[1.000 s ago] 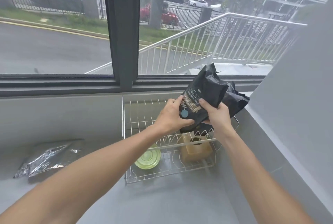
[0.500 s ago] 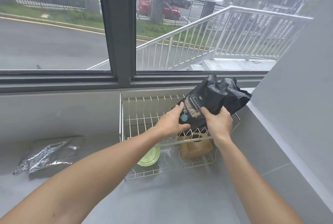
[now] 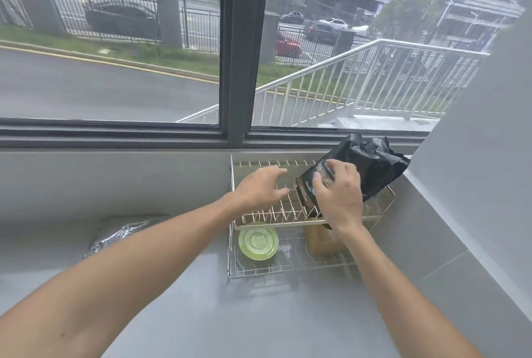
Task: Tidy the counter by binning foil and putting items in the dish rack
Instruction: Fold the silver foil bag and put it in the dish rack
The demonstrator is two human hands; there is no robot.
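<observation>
The right hand (image 3: 338, 196) grips the black bag (image 3: 362, 173) leaning in the dish rack (image 3: 387, 190) top tier (left hand (image 3: 260, 187) splayed, empty); she should settle it firmly before releasing.

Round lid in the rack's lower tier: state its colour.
Light green lid, seen in the head view.
</observation>
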